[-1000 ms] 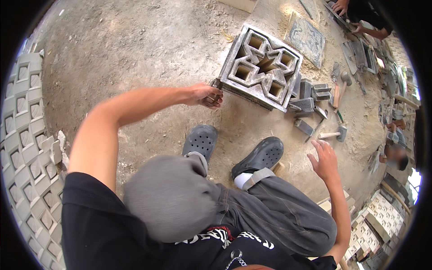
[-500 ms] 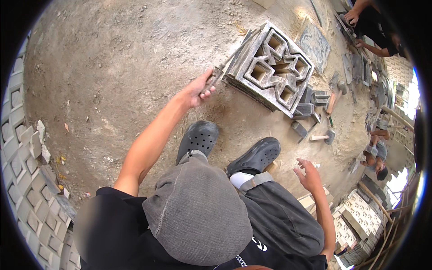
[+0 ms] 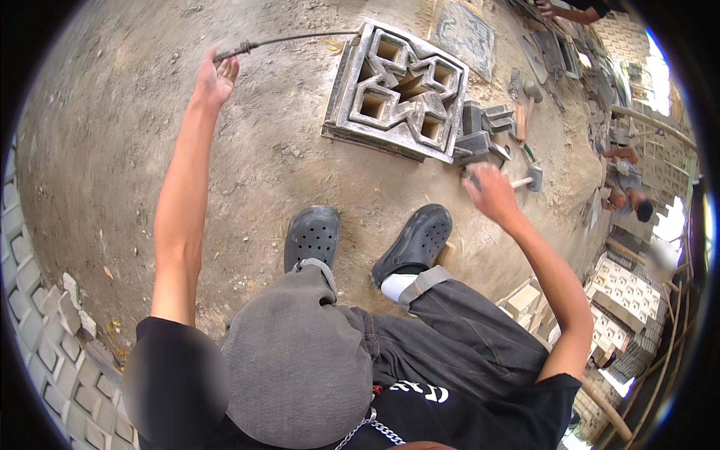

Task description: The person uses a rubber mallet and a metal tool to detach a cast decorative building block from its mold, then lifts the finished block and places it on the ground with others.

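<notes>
A grey patterned concrete block (image 3: 397, 90) in its mould lies on the dirt ground in front of my feet. My left hand (image 3: 214, 79) is stretched far out to the upper left and holds the end of a thin metal rod (image 3: 292, 37). The rod runs right to the block's top left corner. My right hand (image 3: 491, 191) hovers with its fingers apart just right of the block. It is over loose metal mould pieces (image 3: 480, 135) and close to a small hammer (image 3: 531, 178). It holds nothing.
My black clogs (image 3: 311, 236) stand below the block. A mallet (image 3: 525, 101) and a flat slab (image 3: 465, 34) lie beyond it. Patterned blocks are stacked at the right (image 3: 622, 289) and lower left (image 3: 30, 300). Other people work at the top right (image 3: 574, 11) and right (image 3: 626, 196).
My left hand has drawn the rod out from the block's edge, far to the upper left. My right hand has moved up toward the hammer and mould pieces.
</notes>
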